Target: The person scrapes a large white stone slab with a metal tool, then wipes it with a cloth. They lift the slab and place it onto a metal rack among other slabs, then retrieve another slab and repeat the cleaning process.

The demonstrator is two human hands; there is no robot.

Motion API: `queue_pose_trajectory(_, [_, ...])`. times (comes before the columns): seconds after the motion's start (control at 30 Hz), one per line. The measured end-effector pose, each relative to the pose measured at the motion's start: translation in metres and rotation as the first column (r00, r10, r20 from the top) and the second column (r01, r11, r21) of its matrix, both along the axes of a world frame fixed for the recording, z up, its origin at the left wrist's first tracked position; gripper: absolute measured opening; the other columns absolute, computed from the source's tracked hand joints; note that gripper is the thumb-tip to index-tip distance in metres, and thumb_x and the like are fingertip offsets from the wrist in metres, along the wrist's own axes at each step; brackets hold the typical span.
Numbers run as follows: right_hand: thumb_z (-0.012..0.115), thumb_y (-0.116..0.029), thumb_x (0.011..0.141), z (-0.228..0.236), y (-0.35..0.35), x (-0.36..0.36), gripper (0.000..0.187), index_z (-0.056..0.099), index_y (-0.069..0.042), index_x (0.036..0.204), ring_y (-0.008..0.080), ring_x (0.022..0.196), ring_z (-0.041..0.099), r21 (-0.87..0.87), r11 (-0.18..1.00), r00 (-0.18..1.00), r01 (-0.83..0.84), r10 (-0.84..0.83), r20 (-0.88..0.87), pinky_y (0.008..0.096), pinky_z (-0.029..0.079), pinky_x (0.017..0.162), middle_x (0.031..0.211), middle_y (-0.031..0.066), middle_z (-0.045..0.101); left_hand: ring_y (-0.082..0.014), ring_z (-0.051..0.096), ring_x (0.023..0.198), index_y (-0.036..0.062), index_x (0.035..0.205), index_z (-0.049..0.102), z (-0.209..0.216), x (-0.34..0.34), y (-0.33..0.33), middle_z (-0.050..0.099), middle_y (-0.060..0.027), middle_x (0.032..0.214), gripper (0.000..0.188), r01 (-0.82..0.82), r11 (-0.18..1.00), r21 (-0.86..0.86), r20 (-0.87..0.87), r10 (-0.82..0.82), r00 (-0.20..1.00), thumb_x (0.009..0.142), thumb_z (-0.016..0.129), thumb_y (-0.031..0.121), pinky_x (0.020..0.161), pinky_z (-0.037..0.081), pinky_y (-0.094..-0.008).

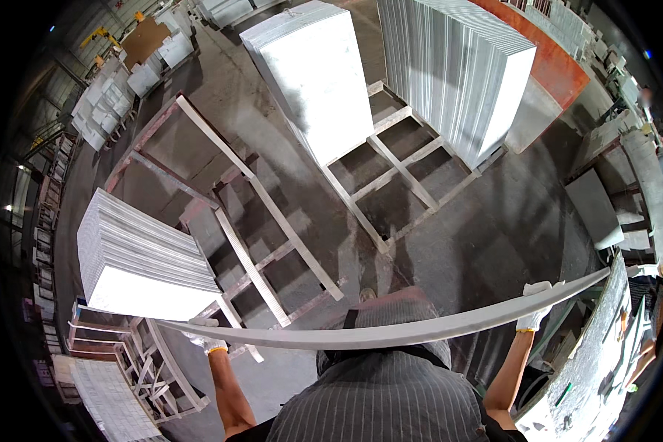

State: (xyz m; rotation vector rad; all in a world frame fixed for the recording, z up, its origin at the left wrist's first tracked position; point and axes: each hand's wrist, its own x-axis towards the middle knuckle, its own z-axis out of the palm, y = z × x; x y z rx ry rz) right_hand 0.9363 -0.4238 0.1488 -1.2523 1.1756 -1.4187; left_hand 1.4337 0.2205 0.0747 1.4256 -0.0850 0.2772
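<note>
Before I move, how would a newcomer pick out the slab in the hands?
Find the striped garment filling the bottom centre. Across the front of it, a long pale slab runs from the gloved left hand to the gloved right hand, its ends reaching past both. Unlike the stacks beyond, it is a single piece, in hand, showing as a narrow curved band.

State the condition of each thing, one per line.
Pale slab: gripped toward either end
Left hand: gloved, gripping slab
Right hand: gloved, gripping slab
Left stack: upright on the left frame
Middle stack: upright on the far frame
Right stack: upright on the far frame
</note>
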Motion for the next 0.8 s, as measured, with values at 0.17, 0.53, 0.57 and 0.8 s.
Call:
queue_pose_trajectory(0.17, [0.038, -0.035, 0.105, -0.04, -0.054, -0.006, 0.041, 0.048, -0.005, 0.079, 0.0121, 0.049, 0.036, -0.057, 0.947, 0.886, -0.317, 0.317, 0.339, 0.029, 0.038, 0.05, 0.057, 0.0011, 0.04, -0.0124, 0.03, 0.037, 0.0141, 0.062, 0.035, -0.017, 0.046, -0.055, 0.025, 0.002, 0.05, 0.035, -0.067, 0.995, -0.079, -0.076, 0.061, 0.995, 0.093, 0.049, 0.024, 0.035, 0.027, -0.0285])
queue_pose_trajectory(0.53, [0.049, -0.026, 0.101, -0.073, -0.219, 0.104, 0.044, 0.038, -0.001, 0.135, 0.0109, 0.055, 0.043, 0.05, 0.963, 0.955, -0.263, 0.253, 0.155, 0.0324, 0.049, 0.066, 0.067, -0.0004, 0.045, -0.0161, 0.04, 0.039, 0.0119, 0.072, 0.046, 0.004, 0.081, -0.178, 0.039, -0.0004, 0.051, 0.042, -0.321, 0.938, -0.127, -0.203, 0.292, 0.934, 0.095, 0.048, 0.047, 0.033, 0.033, -0.0323])
queue_pose_trajectory(0.57, [0.046, -0.028, 0.102, -0.085, -0.245, 0.103, 0.044, 0.036, -0.001, 0.136, 0.0105, 0.054, 0.04, 0.108, 0.952, 0.945, -0.288, 0.264, 0.193, 0.0314, 0.047, 0.061, 0.066, -0.0009, 0.043, -0.0149, 0.04, 0.038, 0.0136, 0.075, 0.046, 0.013, 0.081, -0.191, 0.038, 0.0004, 0.051, 0.04, -0.358, 0.915, -0.186, -0.239, 0.311, 0.92, 0.096, 0.047, 0.048, 0.033, 0.032, -0.031])
queue_pose_trajectory(0.8, [0.033, -0.044, 0.105, -0.057, -0.353, 0.19, 0.048, 0.053, -0.007, 0.081, 0.0129, 0.045, 0.037, 0.153, 0.947, 0.948, -0.282, 0.25, 0.196, 0.03, 0.042, 0.05, 0.053, 0.0016, 0.043, -0.0126, 0.04, 0.038, 0.0168, 0.07, 0.042, 0.047, 0.091, -0.287, 0.034, 0.0017, 0.05, 0.033, -0.476, 0.879, 0.024, -0.297, 0.461, 0.836, 0.097, 0.042, 0.035, 0.033, 0.03, -0.0302])
